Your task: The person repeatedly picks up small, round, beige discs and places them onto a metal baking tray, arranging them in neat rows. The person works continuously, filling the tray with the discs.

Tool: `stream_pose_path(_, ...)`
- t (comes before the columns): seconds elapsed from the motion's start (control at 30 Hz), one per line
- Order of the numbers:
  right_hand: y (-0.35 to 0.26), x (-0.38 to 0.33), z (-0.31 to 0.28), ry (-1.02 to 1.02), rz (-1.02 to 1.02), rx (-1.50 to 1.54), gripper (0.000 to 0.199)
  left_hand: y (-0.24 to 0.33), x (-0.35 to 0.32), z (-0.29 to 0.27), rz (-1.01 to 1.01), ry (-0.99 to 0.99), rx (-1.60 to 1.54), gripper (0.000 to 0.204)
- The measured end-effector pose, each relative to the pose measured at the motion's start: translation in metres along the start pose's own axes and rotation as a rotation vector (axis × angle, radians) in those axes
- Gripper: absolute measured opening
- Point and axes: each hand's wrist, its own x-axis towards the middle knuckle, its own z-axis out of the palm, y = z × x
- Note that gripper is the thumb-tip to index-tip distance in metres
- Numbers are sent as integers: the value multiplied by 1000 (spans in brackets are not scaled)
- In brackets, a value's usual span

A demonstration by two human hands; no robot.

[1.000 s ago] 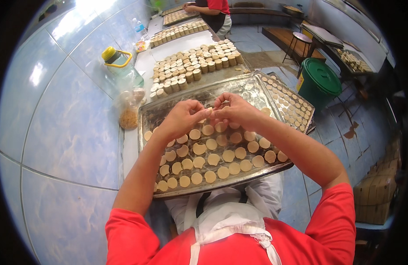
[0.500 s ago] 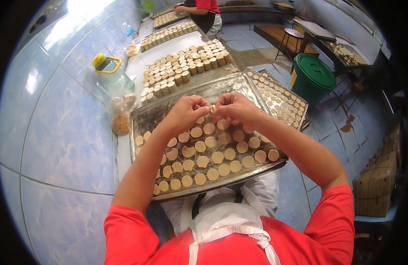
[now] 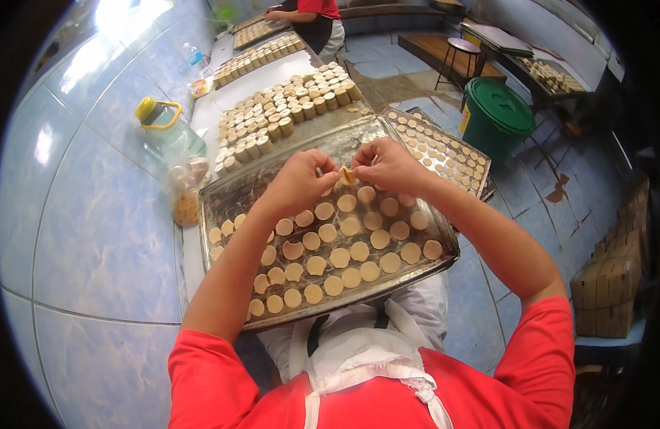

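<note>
My left hand [image 3: 305,177] and my right hand [image 3: 388,166] are held close together above the far half of a dark metal baking tray [image 3: 245,191]. Between their fingertips they pinch a small piece of dough [image 3: 347,175], pale with a brownish strip; the fingers hide part of it. Rows of flat, round dough pieces [image 3: 340,257] lie on the tray beneath, a few with nicked edges. The tray's near edge rests by my lap, and my left forearm covers some of the rounds.
Stacks of pale dough cylinders [image 3: 283,107] stand beyond the tray. A yellow-capped jug [image 3: 174,136] and a plastic bag [image 3: 187,204] sit along the left wall. To the right are another filled tray [image 3: 444,154] and a green lidded bucket [image 3: 495,111]. Another person [image 3: 319,25] works at the far end.
My fingertips have drawn slightly apart, and the dough between them shows wider, with its brownish strip in sight. The whole view has shifted a little, moving the tray leftward in the picture.
</note>
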Motion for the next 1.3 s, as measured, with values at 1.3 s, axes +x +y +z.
stream_pose_path(1.3,43,-32,-62,-33,111,720,39,37,68,46,119,-6,-105,37)
